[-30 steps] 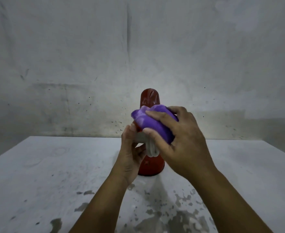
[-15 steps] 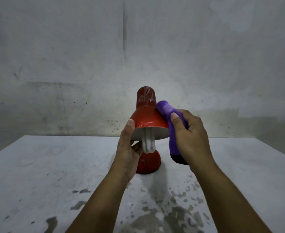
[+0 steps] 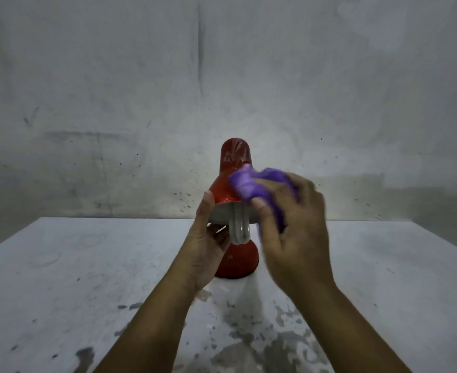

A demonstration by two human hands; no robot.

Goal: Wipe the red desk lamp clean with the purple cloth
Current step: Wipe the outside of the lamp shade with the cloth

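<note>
A red desk lamp (image 3: pixel 228 173) stands on the table, its shade tilted toward me with a white coiled bulb (image 3: pixel 238 229) hanging out of it. The lamp's round red base (image 3: pixel 242 261) shows below the bulb. My left hand (image 3: pixel 207 246) holds the shade's left rim, thumb up along the edge. My right hand (image 3: pixel 294 232) grips the bunched purple cloth (image 3: pixel 249 185) and presses it against the right front of the shade. The right hand and the cloth are blurred.
The lamp sits on a pale, stained table (image 3: pixel 87 278) with dark worn patches near me. A grey, scuffed wall (image 3: pixel 222 76) rises right behind the table's far edge.
My right hand has swept the cloth from the shade's right side back up onto its right front. The left hand keeps its hold on the left rim.
</note>
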